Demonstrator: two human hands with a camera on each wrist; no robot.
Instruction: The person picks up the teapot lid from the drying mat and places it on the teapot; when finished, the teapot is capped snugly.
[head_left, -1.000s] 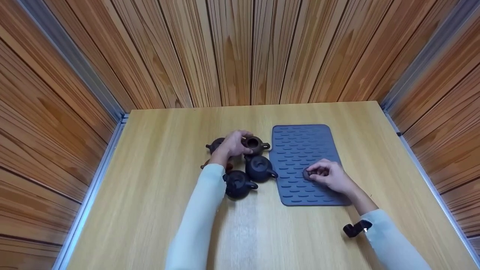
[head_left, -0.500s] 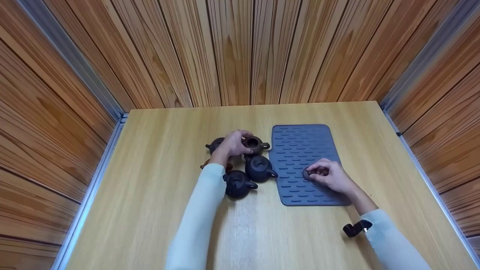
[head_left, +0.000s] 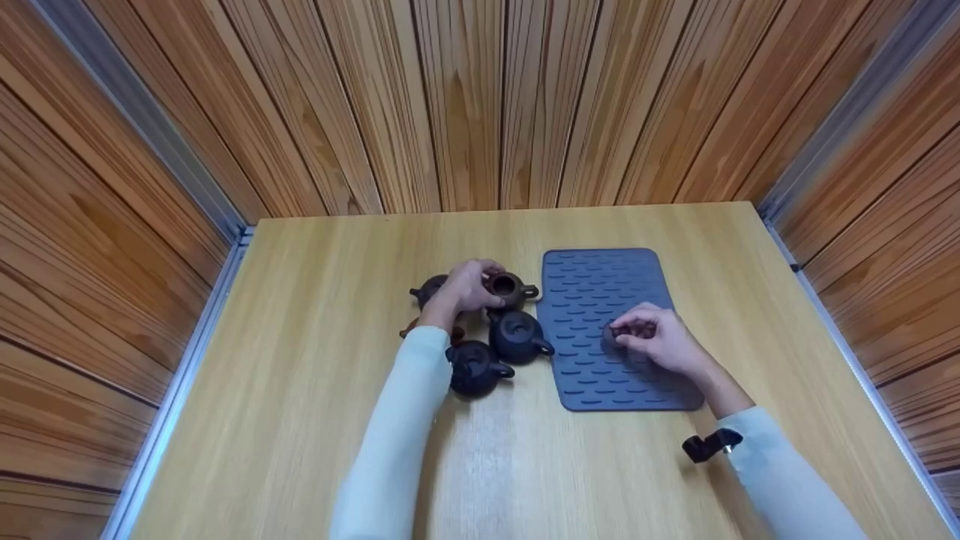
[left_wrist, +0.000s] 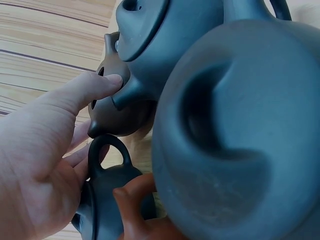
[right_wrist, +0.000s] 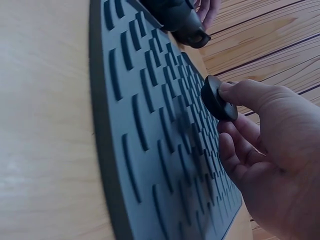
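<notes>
My left hand [head_left: 472,287] holds a brown lidless teapot [head_left: 517,300], its round mouth facing up, at the back of a tight group of teapots. In the left wrist view the thumb lies against that brown teapot [left_wrist: 122,112], and the other fingers are partly hidden behind it and a dark handle. Over the grey mat, my right hand [head_left: 661,341] pinches a small dark teapot lid [right_wrist: 216,102] between thumb and fingers. The lid is tilted on edge, close above the mat's ridges in the right wrist view.
Two black lidded teapots [head_left: 517,337] stand in front of the brown one. A dark teapot [head_left: 429,289] and a reddish one [left_wrist: 137,202] are partly hidden by the left arm. The ridged grey mat [head_left: 600,262] lies right of the group, with wooden walls behind the table.
My right hand has risen slightly off the mat and shifted a little toward the back, with the lid in its fingers. The left hand and the teapots have stayed in place.
</notes>
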